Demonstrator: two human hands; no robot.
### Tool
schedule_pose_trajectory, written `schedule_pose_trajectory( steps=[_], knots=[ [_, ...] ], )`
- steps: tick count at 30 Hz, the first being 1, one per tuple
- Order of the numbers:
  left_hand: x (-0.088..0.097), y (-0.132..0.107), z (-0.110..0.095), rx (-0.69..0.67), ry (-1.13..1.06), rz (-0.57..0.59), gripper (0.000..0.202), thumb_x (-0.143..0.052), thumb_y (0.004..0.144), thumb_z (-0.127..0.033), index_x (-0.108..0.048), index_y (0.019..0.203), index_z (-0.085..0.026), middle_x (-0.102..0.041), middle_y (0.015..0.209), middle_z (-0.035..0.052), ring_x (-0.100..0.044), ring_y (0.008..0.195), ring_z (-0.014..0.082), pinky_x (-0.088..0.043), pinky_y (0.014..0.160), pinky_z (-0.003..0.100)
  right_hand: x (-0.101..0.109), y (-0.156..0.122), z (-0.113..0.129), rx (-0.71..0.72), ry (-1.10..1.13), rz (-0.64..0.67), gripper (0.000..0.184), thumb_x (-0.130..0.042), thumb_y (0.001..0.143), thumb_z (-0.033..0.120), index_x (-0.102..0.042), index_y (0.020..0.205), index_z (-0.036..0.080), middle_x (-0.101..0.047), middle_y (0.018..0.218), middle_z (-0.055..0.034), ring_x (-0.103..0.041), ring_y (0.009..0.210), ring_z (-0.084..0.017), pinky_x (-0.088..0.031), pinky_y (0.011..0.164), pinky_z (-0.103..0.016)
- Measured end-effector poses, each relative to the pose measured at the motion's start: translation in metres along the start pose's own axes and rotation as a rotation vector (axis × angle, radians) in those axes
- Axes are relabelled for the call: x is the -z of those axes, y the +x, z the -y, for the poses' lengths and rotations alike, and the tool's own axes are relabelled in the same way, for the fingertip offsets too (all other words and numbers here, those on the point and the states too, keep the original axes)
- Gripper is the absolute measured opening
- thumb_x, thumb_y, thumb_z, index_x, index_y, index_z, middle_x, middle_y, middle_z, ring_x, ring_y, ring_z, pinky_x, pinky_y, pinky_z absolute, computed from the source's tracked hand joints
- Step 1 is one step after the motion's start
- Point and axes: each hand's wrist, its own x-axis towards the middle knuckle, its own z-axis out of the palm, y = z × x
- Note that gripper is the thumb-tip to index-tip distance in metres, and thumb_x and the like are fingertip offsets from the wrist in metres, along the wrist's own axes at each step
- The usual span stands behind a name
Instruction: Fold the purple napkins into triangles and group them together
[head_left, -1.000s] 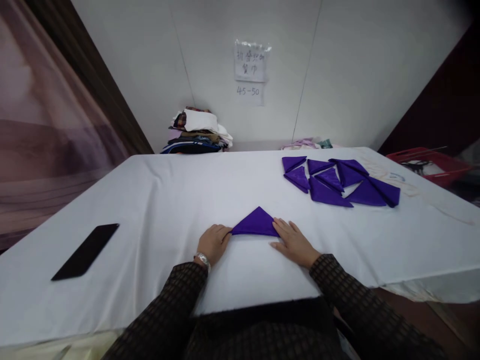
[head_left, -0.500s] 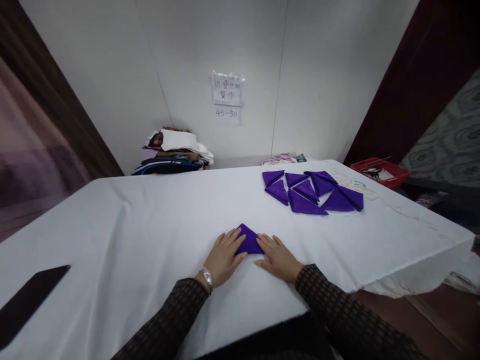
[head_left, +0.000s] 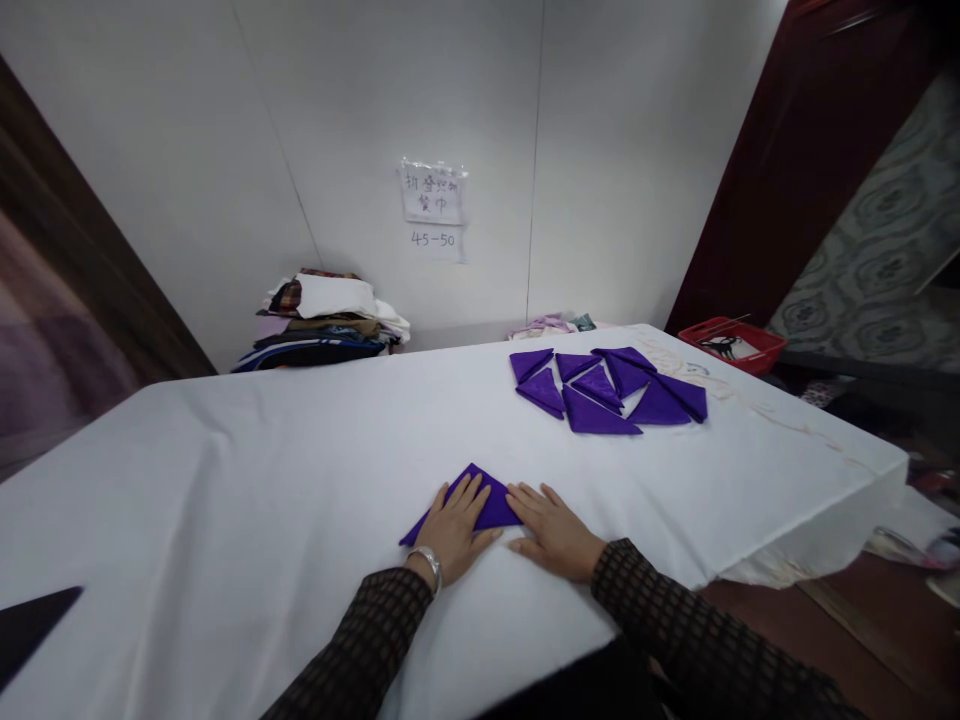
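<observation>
A purple cloth napkin (head_left: 495, 506), folded into a triangle, lies on the white tablecloth (head_left: 315, 470) in front of me, its peak pointing away. My left hand (head_left: 452, 530) rests flat across the napkin's middle and left part, fingers spread; a silver bracelet circles that wrist. The napkin's left corner sticks out past this hand. My right hand (head_left: 556, 530) lies flat with its fingertips touching the right corner, fingers apart. Part of the cloth is hidden under the left hand.
Several folded purple napkins (head_left: 600, 412) lie at the back right of the table. A red basket (head_left: 739, 345) stands beyond the right edge. Folded clothes (head_left: 322, 325) are piled behind the table at left. A dark flat object (head_left: 34, 630) lies at the near left.
My left hand has shifted inward over the napkin, so its left corner now shows. The right hand stays at the right corner. The whole view has turned slightly right.
</observation>
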Motion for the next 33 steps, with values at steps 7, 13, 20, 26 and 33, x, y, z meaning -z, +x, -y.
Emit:
schedule_pose_trajectory(
  steps=[7, 13, 20, 26, 33],
  knots=[
    [0.003, 0.001, -0.002, 0.009, -0.006, 0.018, 0.068, -0.030, 0.086, -0.061, -0.034, 0.140, -0.019, -0.032, 0.147, 0.0110, -0.025, 0.136, 0.0268, -0.019, 0.109, 0.052, 0.007, -0.024, -0.008, -0.037, -0.004, 0.050, 0.066, -0.034, 0.091, 0.053, -0.021, 0.145, 0.018, -0.024, 0.149, -0.0097, -0.015, 0.138, -0.025, -0.012, 0.110, -0.051],
    [0.003, 0.002, -0.002, 0.014, -0.003, 0.029, 0.067, -0.032, 0.086, -0.060, -0.034, 0.140, -0.020, -0.032, 0.147, 0.0107, -0.024, 0.136, 0.0269, -0.019, 0.108, 0.052, 0.022, -0.024, 0.001, -0.080, -0.037, 0.024, 0.069, -0.033, 0.090, 0.057, -0.022, 0.145, 0.016, -0.021, 0.150, -0.0123, -0.014, 0.139, -0.026, -0.010, 0.110, -0.053],
    [0.003, 0.003, -0.005, 0.013, 0.046, 0.088, 0.059, -0.043, 0.085, -0.041, -0.032, 0.141, -0.026, -0.033, 0.147, 0.0049, -0.022, 0.137, 0.0274, -0.013, 0.110, 0.050, 0.026, 0.053, 0.047, 0.139, 0.023, -0.041, 0.078, -0.034, 0.087, 0.063, -0.021, 0.144, 0.011, -0.019, 0.150, -0.0146, -0.010, 0.139, -0.025, -0.007, 0.111, -0.048],
    [0.006, 0.003, -0.008, 0.036, 0.042, 0.048, 0.067, -0.045, 0.083, -0.047, -0.027, 0.143, -0.023, -0.032, 0.148, 0.0067, -0.022, 0.136, 0.0280, -0.013, 0.111, 0.046, 0.005, 0.087, 0.037, 0.054, 0.134, 0.038, 0.075, -0.032, 0.088, 0.061, -0.024, 0.143, 0.009, -0.022, 0.149, -0.0166, -0.014, 0.138, -0.027, -0.012, 0.110, -0.048],
    [0.002, 0.002, -0.002, 0.018, 0.004, 0.064, 0.063, -0.040, 0.086, -0.048, -0.030, 0.141, -0.020, -0.030, 0.148, 0.0080, -0.022, 0.137, 0.0261, -0.017, 0.109, 0.050, -0.001, 0.042, 0.006, 0.014, 0.093, 0.035, 0.078, -0.034, 0.088, 0.061, -0.016, 0.146, 0.013, -0.017, 0.151, -0.0139, -0.015, 0.138, -0.025, -0.010, 0.111, -0.048]
  ],
)
